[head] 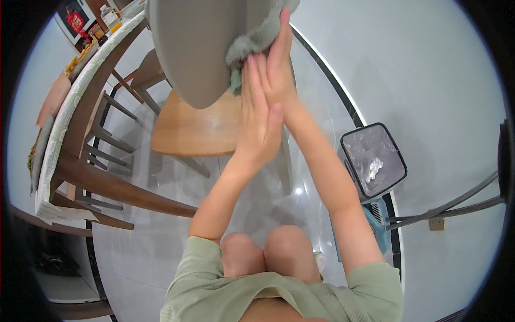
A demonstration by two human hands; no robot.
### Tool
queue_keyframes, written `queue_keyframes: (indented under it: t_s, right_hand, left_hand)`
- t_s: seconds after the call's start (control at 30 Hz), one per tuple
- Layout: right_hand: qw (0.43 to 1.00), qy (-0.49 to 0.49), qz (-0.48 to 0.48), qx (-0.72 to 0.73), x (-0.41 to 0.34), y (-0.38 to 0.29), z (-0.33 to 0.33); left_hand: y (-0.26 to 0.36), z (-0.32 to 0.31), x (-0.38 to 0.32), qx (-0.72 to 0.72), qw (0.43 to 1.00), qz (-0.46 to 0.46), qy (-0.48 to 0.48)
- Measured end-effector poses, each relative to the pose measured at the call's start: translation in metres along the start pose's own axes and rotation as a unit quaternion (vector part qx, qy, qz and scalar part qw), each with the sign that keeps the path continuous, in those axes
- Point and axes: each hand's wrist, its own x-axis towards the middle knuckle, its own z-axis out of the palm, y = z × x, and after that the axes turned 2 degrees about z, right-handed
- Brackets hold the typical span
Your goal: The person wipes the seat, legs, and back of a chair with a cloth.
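Note:
My left hand (257, 120) and my right hand (279, 74) meet near the top of the view, fingers stretched out, both slightly blurred. They press a fluffy grey cloth (246, 47) against the right side of a chair's grey backrest (195, 44). A greenish bit of cloth (235, 82) shows beside the left fingers. The right hand lies higher, one finger pointing up along the cloth. How the cloth sits between the palms is hidden. Below the backrest is the chair's wooden seat (193, 131).
On the left stands a dining table with a pale tablecloth (66, 108), a bottle (110, 18) and food on top. Other chairs (100, 124) are tucked beside it. To the right, a lined waste bin (376, 159) holds crumpled foil, with a blue dustpan (378, 225) near the wall.

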Motion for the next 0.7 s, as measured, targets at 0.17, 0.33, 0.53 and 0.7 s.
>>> queue_keyframes:
  t_s: [0.17,0.33,0.53,0.7]
  right_hand:
    - [0.998,-0.039,0.044,-0.005,-0.073,0.016,0.004]
    - [0.997,-0.051,0.051,0.016,-0.057,0.018,-0.003]
    - [0.974,-0.119,0.177,0.077,-0.042,0.002,-0.007]
    - [0.975,-0.141,0.15,0.085,-0.101,0.025,-0.012]
  left_hand:
    - [-0.016,0.011,-0.064,-0.042,0.994,-0.1,-0.022]
    - [-0.001,0.003,-0.044,0.015,0.996,-0.061,-0.068]
    - [-0.009,0.012,-0.04,-0.06,0.993,-0.099,-0.024]
    - [-0.015,0.041,-0.092,-0.072,0.987,-0.14,0.015]
